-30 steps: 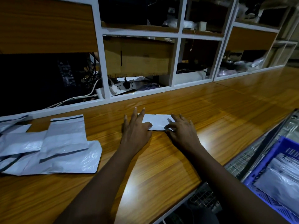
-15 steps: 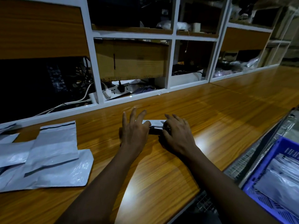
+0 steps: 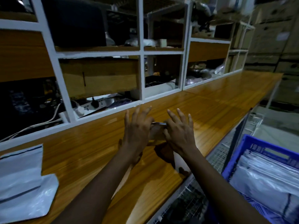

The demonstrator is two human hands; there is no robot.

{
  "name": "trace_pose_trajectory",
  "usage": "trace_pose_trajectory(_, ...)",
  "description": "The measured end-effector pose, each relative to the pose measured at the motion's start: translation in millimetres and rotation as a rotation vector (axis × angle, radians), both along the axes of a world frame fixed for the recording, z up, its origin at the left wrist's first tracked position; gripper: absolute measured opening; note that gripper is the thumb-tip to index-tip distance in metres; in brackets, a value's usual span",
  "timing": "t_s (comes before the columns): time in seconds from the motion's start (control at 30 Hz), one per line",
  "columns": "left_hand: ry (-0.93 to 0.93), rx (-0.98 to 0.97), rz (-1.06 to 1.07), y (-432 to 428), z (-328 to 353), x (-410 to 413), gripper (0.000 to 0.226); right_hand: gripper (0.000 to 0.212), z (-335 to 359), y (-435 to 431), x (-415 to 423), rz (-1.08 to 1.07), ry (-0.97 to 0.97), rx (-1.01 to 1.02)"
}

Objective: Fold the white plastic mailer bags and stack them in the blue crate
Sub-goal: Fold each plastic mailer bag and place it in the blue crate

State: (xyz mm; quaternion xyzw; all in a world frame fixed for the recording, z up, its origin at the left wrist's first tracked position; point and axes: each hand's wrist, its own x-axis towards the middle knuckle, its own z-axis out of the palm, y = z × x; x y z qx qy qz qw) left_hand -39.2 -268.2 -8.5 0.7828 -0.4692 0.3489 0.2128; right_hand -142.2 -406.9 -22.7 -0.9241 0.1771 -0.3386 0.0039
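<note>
Lifted off the table, the folded mailer bag is now pinched between my left hand and right hand, remaining fingers splayed. Blue crate stands to my right.

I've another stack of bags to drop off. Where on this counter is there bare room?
The counter is bare right of the right hand, between the shelf frame and its front edge. A smaller patch lies between the flat mailers and the left hand. Crowded: the blue crate, already holding bags.
</note>
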Motion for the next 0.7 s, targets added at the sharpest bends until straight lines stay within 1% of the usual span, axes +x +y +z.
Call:
trace_pose_trajectory(0.03,0.014,-0.002,-0.039,-14,5,-7,0.034,0.042,2,-11,-9,-0.020,-0.014,0.000)
trace_pose_trajectory(0.07,0.029,0.005,-0.073,-28,9,-14,0.037,0.041,4,-23,-19,-0.042,-0.023,-0.003)
trace_pose_trajectory(0.1,0.027,0.032,-0.107,-43,12,-21,0.030,0.040,4,-36,-31,-0.068,-0.030,-0.003)
trace_pose_trajectory(0.17,-0.041,0.098,-0.147,-77,15,-36,0.009,0.036,4,-62,-57,-0.132,-0.043,-0.009)
trace_pose_trajectory(0.2,-0.077,0.141,-0.160,-95,16,-45,0.005,0.034,3,-75,-71,-0.171,-0.051,-0.015)
trace_pose_trajectory(0.33,-0.181,0.312,-0.247,-167,19,-89,0.009,0.032,-4,-125,-134,-0.331,-0.062,-0.023)
trace_pose_trajectory(0.4,-0.204,0.372,-0.324,-202,15,-111,0.016,0.035,-12,-147,-165,-0.405,-0.061,-0.021)
trace_pose_trajectory(0.5,-0.217,0.457,-0.435,-247,5,-147,0.027,0.042,-32,-177,-207,-0.507,-0.050,0.019)
trace_pose_trajectory(0.6,-0.223,0.552,-0.505,-284,-14,-177,0.029,0.040,-57,-201,-240,-0.579,-0.039,0.061)
trace_pose_trajectory(0.7,-0.194,0.598,-0.571,-313,-46,-196,0.029,0.046,-90,-221,-261,-0.616,-0.001,0.130)
